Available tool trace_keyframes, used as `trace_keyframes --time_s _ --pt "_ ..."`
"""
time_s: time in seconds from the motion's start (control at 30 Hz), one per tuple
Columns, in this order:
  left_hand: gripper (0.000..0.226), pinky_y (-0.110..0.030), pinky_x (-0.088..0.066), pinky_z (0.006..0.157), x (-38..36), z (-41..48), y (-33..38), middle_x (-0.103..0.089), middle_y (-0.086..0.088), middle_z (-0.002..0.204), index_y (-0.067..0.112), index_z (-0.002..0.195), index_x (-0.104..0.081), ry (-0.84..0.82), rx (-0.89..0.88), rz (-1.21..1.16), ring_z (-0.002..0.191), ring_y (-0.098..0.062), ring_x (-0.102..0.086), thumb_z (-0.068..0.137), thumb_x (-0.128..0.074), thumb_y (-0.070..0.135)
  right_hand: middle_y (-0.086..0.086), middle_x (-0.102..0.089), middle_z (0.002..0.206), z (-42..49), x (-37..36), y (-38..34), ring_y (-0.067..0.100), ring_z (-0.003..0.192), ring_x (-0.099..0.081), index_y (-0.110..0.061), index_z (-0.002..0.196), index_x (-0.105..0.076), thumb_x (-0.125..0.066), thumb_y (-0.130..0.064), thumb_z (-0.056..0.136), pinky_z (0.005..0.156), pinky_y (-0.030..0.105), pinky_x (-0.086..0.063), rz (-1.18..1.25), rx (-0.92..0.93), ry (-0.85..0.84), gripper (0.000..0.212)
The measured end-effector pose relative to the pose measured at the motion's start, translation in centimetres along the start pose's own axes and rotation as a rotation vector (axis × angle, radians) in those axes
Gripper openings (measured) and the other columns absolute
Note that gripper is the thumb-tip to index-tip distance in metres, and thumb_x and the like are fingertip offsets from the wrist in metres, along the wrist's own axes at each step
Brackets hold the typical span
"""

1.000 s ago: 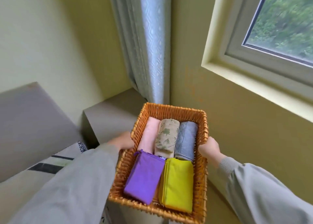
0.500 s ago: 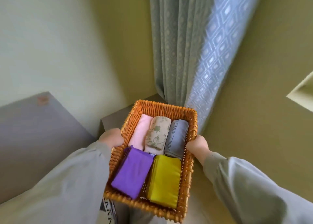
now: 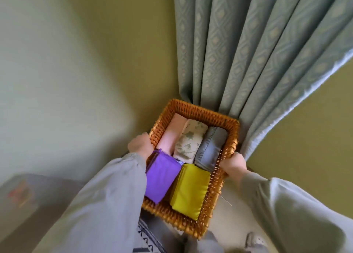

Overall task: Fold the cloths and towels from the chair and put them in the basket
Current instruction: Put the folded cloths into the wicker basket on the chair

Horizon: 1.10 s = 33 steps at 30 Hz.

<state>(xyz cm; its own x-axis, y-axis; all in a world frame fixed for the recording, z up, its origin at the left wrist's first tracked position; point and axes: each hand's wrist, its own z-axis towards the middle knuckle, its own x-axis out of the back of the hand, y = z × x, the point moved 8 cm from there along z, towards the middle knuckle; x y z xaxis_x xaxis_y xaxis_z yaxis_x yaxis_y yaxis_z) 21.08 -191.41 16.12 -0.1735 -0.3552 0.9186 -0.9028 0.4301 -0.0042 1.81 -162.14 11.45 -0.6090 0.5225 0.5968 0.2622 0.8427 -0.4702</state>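
I hold an orange wicker basket [image 3: 200, 112] in front of me with both hands. My left hand [image 3: 140, 144] grips its left rim and my right hand [image 3: 234, 163] grips its right rim. Inside, at the far end, lie a rolled pink towel [image 3: 172, 133], a leaf-patterned cloth [image 3: 190, 141] and a grey towel [image 3: 209, 150] side by side. At the near end sit a folded purple cloth [image 3: 161, 176] and a folded yellow cloth [image 3: 190, 188]. Grey sleeves cover both of my arms.
A blue-green patterned curtain [image 3: 248, 52] hangs right behind the basket. Yellow-green walls [image 3: 76, 61] meet in the corner to its left. A grey surface [image 3: 21, 199] lies at the lower left, and a black-and-white patterned fabric [image 3: 148, 239] shows below the basket.
The view has swung left: the window has gone out of sight and the curtain fills the upper right. The basket stays held in both hands, and the grey box behind it is out of sight.
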Motion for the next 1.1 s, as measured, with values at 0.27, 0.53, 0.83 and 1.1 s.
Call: trace_keyframes --time_s 0.27,0.53,0.83,1.1 --pt "0.032 -0.036 -0.048 0.088 -0.6 6.7 2.3 -0.062 -0.01 0.12 0.013 0.119 -0.056 -0.005 -0.1 0.091 0.112 -0.031 -0.059 0.089 -0.052 0.022 0.009 -0.055 0.096 1.6 -2.9 0.5 0.027 0.082 -0.057 -0.007 0.115 -0.051 -0.058 -0.009 0.082 0.057 0.029 -0.049 0.084 -0.124 0.053 0.034" --pt "0.035 -0.036 -0.047 0.088 -2.0 9.4 3.4 -0.06 -0.01 0.122 0.013 0.123 -0.051 -0.029 -0.144 0.14 0.114 -0.031 -0.057 0.088 -0.052 0.018 0.013 -0.06 0.095 2.8 -4.2 0.7 0.029 0.08 -0.062 -0.007 0.103 -0.051 -0.056 -0.006 0.079 0.058 0.032 -0.055 0.146 -0.141 0.046 0.024" --pt "0.039 -0.04 -0.043 0.087 -3.6 8.3 3.4 -0.056 -0.016 0.122 0.011 0.126 -0.041 -0.006 -0.137 -0.079 0.113 -0.036 -0.052 0.088 -0.047 0.022 0.008 -0.058 0.089 3.6 -5.2 1.5 0.021 0.071 -0.058 -0.01 0.105 -0.049 -0.059 -0.012 0.084 0.046 0.022 -0.043 0.198 -0.157 0.017 0.023" --pt "0.042 -0.034 -0.032 0.103 -5.4 -2.8 17.2 -0.05 -0.006 0.133 0.016 0.132 -0.048 0.058 -0.777 -0.02 0.124 -0.025 -0.04 0.091 -0.044 0.017 0.006 -0.063 0.075 2.6 -0.9 2.5 0.019 0.067 -0.064 -0.006 0.09 -0.062 -0.051 -0.015 0.089 0.051 0.025 -0.054 0.355 -0.12 0.022 0.014"
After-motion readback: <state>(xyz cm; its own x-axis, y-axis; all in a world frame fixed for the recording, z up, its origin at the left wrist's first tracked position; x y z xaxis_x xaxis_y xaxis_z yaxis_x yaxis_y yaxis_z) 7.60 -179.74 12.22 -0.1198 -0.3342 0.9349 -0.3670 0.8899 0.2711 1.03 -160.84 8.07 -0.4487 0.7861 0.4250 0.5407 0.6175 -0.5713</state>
